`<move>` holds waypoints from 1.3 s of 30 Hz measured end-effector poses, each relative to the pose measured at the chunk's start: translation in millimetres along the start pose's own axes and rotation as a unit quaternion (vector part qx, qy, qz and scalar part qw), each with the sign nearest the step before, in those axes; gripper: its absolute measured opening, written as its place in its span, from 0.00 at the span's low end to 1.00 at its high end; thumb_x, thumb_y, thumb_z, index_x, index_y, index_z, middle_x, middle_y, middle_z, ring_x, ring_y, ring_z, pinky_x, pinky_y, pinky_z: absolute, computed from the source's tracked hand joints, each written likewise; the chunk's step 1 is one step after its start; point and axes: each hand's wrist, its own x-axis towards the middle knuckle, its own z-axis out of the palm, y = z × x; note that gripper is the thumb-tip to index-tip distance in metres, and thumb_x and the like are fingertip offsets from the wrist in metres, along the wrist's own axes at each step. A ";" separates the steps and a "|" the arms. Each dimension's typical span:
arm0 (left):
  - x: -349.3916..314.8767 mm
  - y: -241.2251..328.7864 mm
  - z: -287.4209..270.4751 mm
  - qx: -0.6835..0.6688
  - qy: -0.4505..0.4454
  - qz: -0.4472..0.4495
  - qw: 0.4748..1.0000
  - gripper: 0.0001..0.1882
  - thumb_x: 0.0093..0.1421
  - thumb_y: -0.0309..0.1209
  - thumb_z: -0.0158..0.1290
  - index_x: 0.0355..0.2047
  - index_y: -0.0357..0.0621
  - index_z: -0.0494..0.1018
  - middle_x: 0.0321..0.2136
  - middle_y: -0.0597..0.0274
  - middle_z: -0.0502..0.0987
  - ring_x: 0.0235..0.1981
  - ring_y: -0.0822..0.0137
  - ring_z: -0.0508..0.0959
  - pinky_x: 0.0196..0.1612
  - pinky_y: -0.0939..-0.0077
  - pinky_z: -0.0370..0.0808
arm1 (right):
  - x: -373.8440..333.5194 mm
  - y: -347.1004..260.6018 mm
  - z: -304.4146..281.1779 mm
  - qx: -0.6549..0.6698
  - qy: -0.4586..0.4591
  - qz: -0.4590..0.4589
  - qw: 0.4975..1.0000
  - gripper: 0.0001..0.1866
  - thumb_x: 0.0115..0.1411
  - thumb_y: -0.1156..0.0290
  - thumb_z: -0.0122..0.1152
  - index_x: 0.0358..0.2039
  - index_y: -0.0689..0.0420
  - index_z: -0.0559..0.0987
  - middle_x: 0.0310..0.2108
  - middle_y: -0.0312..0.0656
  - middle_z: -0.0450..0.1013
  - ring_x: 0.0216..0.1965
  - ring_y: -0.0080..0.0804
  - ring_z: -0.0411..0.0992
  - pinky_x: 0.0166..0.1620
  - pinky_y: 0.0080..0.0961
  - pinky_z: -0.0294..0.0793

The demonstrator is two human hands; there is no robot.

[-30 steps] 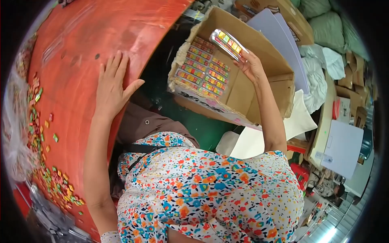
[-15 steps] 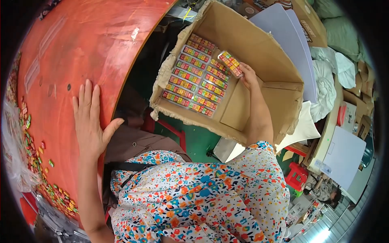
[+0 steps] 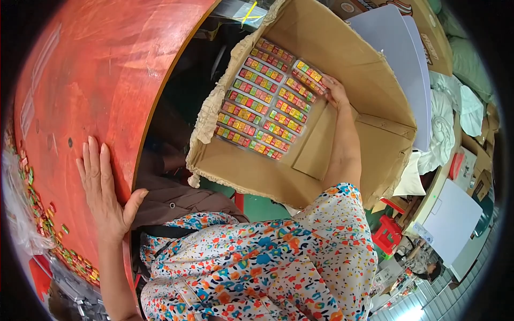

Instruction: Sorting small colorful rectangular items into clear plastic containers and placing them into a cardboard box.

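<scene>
1. Inside the cardboard box (image 3: 369,69), at its far side: multicoloured pack (image 3: 308,74), clear-wrapped, tilted, at the top end of the right-hand column.
2. Right hand (image 3: 335,92), reaching into the box: fingers bent around the pack's right end, grip nearly closed on it; thumb contact can't be told.
3. Filled packs (image 3: 247,101): two columns side by side on the box's left part; bare cardboard to their right.
4. Left hand (image 3: 100,187), well left of the box: palm down on red table (image 3: 101,69), fingers slightly apart, thumb spread, grasping nothing.
5. Loose small coloured pieces (image 3: 75,261): on the table, far left of the box, beside clear plastic bag (image 3: 24,206).
6. Pale purple panels (image 3: 393,67): upright, just behind the box's right wall.
7. Red plastic stool (image 3: 386,235): below the box's right corner.
</scene>
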 end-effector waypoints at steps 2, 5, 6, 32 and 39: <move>0.7 0.6 -0.4 0.002 -0.001 -0.001 1.000 0.48 0.59 0.62 0.46 0.68 0.40 0.50 0.69 0.47 0.49 0.71 0.50 0.48 0.70 0.49 0.41 | -0.6 0.3 -0.4 0.014 0.010 0.021 1.000 0.22 0.63 0.70 0.60 0.56 0.63 0.71 0.48 0.40 0.75 0.44 0.28 0.74 0.47 0.24 0.76; 1.7 1.2 0.6 0.002 0.001 -0.002 1.000 0.48 0.59 0.62 0.46 0.68 0.40 0.51 0.69 0.47 0.49 0.70 0.50 0.49 0.70 0.49 0.41 | 5.2 11.1 -7.2 -0.014 0.013 0.039 0.999 0.19 0.62 0.71 0.61 0.52 0.62 0.75 0.41 0.37 0.78 0.37 0.24 0.76 0.37 0.19 0.78; 2.1 1.3 0.9 0.001 0.004 -0.002 1.000 0.48 0.59 0.62 0.46 0.68 0.39 0.51 0.69 0.47 0.49 0.70 0.50 0.49 0.70 0.50 0.41 | 6.0 12.4 -9.0 -0.014 0.014 0.039 0.999 0.19 0.62 0.71 0.61 0.52 0.62 0.75 0.41 0.37 0.78 0.37 0.24 0.76 0.37 0.19 0.78; 1.4 1.8 -0.2 -0.011 0.008 -0.007 1.000 0.46 0.57 0.56 0.52 0.68 0.41 0.53 0.69 0.47 0.51 0.70 0.49 0.50 0.70 0.49 0.42 | -33.0 10.0 40.1 -0.490 0.068 -0.135 0.859 0.34 0.54 0.48 0.65 0.55 0.56 0.71 0.51 0.52 0.73 0.52 0.45 0.72 0.56 0.38 0.70; 1.6 1.4 -1.2 -0.011 0.012 -0.005 1.000 0.46 0.57 0.55 0.53 0.68 0.42 0.53 0.69 0.47 0.51 0.70 0.50 0.50 0.70 0.49 0.43 | -17.8 4.8 40.5 -0.550 0.078 -0.155 0.817 0.35 0.56 0.46 0.61 0.59 0.53 0.68 0.53 0.53 0.72 0.54 0.49 0.71 0.57 0.40 0.68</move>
